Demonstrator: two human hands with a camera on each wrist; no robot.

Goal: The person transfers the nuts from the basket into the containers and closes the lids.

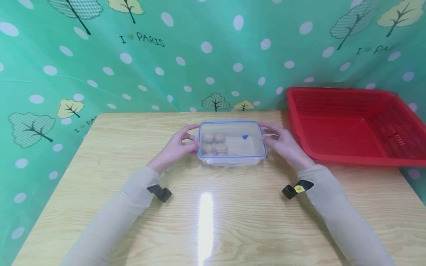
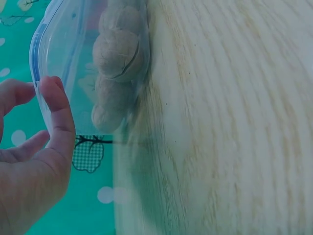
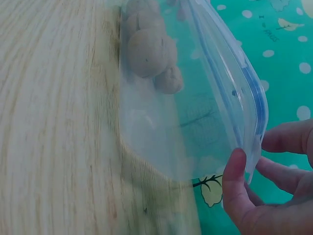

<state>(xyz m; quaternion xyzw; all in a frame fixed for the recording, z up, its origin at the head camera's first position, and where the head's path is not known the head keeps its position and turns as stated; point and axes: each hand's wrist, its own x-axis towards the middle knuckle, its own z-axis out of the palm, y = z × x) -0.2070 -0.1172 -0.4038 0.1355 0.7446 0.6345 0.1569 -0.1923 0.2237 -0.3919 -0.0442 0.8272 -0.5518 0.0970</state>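
A clear plastic food container (image 1: 239, 162) sits on the table, its lid (image 1: 237, 146) on top with a blue seal around the edge. Several walnuts (image 2: 117, 54) lie inside, gathered toward its left half and seen through the walls. At the left end, my left hand (image 1: 176, 147) pinches the lid's edge, thumb on the near side and fingers beyond it. The right hand (image 1: 285, 145) grips the opposite end the same way. In the right wrist view, the thumb (image 3: 236, 169) presses at the rim's corner.
To the right, a large red plastic basket (image 1: 332, 138) stands close to the right hand. A green patterned cloth (image 1: 186, 44) hangs behind the wooden table (image 1: 133, 140). Glare (image 1: 205, 221) shines on the tabletop in front of the container.
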